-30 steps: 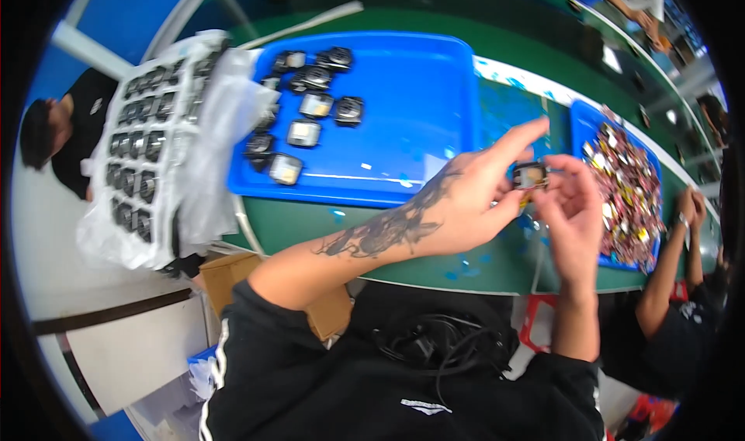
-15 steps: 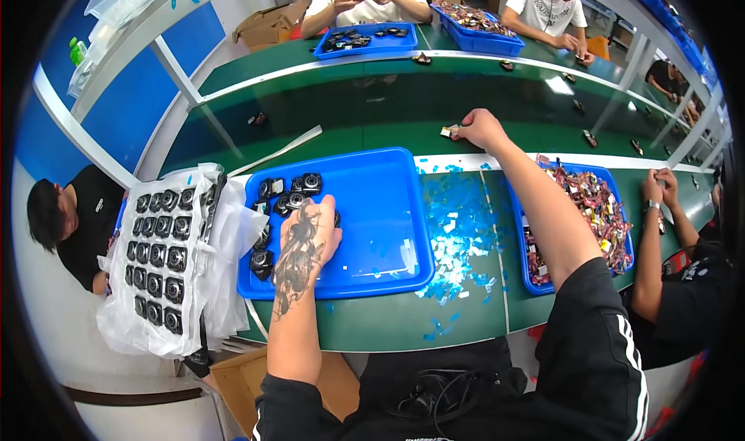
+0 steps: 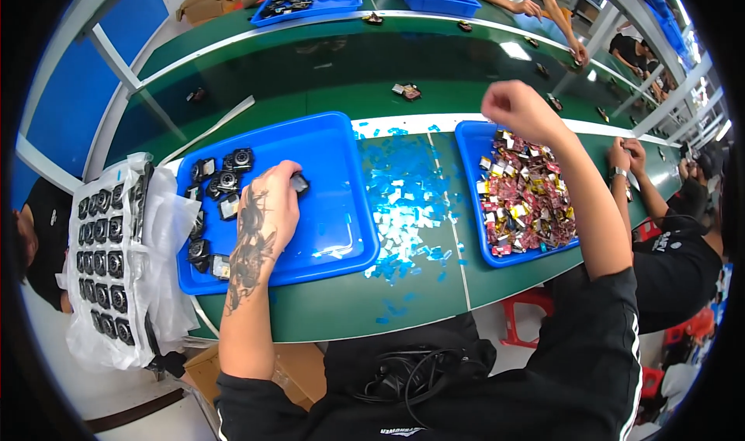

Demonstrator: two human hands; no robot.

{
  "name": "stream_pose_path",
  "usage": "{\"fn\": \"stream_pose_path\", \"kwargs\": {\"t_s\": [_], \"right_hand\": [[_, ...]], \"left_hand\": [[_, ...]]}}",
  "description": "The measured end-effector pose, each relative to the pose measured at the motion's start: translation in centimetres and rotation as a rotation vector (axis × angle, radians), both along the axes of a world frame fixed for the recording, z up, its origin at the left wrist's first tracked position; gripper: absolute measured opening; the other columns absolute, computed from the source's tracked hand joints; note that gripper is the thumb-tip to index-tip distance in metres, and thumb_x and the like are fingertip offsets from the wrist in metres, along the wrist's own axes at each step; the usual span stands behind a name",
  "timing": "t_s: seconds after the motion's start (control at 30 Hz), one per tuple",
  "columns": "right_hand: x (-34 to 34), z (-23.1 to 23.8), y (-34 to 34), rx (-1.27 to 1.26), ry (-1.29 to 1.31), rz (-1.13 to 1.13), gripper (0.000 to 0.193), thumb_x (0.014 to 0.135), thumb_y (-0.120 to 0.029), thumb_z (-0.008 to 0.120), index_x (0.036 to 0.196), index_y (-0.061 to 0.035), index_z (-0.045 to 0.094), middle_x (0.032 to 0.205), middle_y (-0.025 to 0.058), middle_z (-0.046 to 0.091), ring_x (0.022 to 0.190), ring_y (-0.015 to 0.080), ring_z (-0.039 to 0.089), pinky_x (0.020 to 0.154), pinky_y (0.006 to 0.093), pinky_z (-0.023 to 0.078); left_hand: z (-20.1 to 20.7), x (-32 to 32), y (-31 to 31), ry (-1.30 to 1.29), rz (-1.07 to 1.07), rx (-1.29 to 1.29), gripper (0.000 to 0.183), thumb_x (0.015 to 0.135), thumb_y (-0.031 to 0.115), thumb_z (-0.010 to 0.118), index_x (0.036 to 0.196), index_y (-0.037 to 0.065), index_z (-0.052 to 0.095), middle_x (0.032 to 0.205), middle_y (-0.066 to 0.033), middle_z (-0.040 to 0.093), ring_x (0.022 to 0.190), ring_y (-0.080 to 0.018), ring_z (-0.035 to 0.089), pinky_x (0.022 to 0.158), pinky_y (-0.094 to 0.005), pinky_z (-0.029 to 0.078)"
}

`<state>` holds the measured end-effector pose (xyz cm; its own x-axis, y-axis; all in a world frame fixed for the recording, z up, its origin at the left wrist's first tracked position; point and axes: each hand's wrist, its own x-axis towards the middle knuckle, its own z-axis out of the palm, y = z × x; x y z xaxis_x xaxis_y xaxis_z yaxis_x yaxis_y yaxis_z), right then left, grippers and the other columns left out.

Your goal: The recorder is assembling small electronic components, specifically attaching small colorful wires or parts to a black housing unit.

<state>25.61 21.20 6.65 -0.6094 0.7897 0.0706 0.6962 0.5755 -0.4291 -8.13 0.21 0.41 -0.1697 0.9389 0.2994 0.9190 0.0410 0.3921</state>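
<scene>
Left hand (image 3: 269,208): clamped on black module (image 3: 299,183), over left blue tray (image 3: 334,220).
Right hand (image 3: 518,111): fingers curled, near green belt (image 3: 341,99); grip cannot be told.
Between trays: blue scraps (image 3: 407,223).
Obstruction: right forearm (image 3: 597,208) across right blue tray (image 3: 469,152).

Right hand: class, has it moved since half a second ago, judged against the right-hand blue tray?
Yes, rightward: the right hand was left of the right-hand blue tray; now it appears above the tray's far edge.

Left hand (image 3: 272,208) with black module (image 3: 300,183) over blue tray (image 3: 330,243), right hand (image 3: 521,111) near reddish parts (image 3: 529,196)
</scene>
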Motion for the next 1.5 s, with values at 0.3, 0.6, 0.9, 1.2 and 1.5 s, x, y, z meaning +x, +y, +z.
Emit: {"fn": "stream_pose_path", "kwargs": {"t_s": [0.3, 0.6, 0.9, 1.2, 1.5], "right_hand": [[3.9, -1.5, -6.4, 0.025, -0.157, 0.159, 0.012, 0.082, -0.01, 0.068, 0.09, -0.0013, 0.067, 0.089, 0.0138, 0.064, 0.086, 0.0303, 0.062, 0.077, 0.0378, 0.049], [5.3, -1.5, -13.1, 0.148, -0.099, 0.153, 0.018, 0.074, -0.007, 0.074, 0.089, -0.004, 0.064, 0.085, 0.0112, 0.061, 0.077, 0.0295, 0.062, 0.071, 0.0401, 0.049], [5.4, -2.5, -14.3, 0.156, -0.066, -0.165, 0.021, 0.072, 0.0, 0.073, 0.09, -0.0005, 0.063, 0.082, 0.0127, 0.057, 0.073, 0.029, 0.059, 0.067, 0.0366, 0.047], [5.2, -2.2, -14.1, 0.455, 0.253, -0.195, 0.012, 0.079, -0.001, 0.066, 0.091, -0.0003, 0.064, 0.081, 0.0148, 0.063, 0.075, 0.0314, 0.064, 0.066, 0.0385, 0.052], [3.0, 2.1, -17.0, 0.374, 0.396, -0.129, 0.014, 0.081, 0.0, 0.066, 0.094, -0.0002, 0.066, 0.084, 0.0111, 0.067, 0.073, 0.0242, 0.066, 0.066, 0.0323, 0.052]], "left_hand": [[-0.1, 6.3, 0.1, -1.543, -0.338, -0.282, 0.016, 0.095, 0.007, 0.056, 0.108, 0.003, 0.049, 0.105, -0.0241, 0.066, 0.09, -0.0305, 0.069, 0.073, -0.0339, 0.061], [-0.3, 6.8, -0.6, -1.667, -0.302, -0.338, 0.028, 0.095, 0.003, 0.055, 0.121, 0.0, 0.046, 0.112, -0.0206, 0.064, 0.099, -0.0288, 0.067, 0.084, -0.0329, 0.058], [-0.5, 8.4, -0.5, -1.564, -0.455, -0.284, 0.049, 0.089, -0.004, 0.057, 0.134, 0.002, 0.039, 0.116, -0.0227, 0.061, 0.105, -0.0281, 0.064, 0.089, -0.0331, 0.056], [-0.4, 7.7, -1.5, -1.549, -0.277, -0.175, 0.019, 0.093, 0.006, 0.057, 0.11, 0.001, 0.054, 0.091, -0.0114, 0.066, 0.075, -0.0126, 0.057, 0.061, -0.021, 0.043], [-0.5, 7.3, -1.6, -1.519, -0.334, -0.292, 0.015, 0.094, 0.003, 0.053, 0.108, -0.002, 0.058, 0.09, -0.0141, 0.066, 0.07, -0.0178, 0.066, 0.061, -0.0265, 0.056]]}}
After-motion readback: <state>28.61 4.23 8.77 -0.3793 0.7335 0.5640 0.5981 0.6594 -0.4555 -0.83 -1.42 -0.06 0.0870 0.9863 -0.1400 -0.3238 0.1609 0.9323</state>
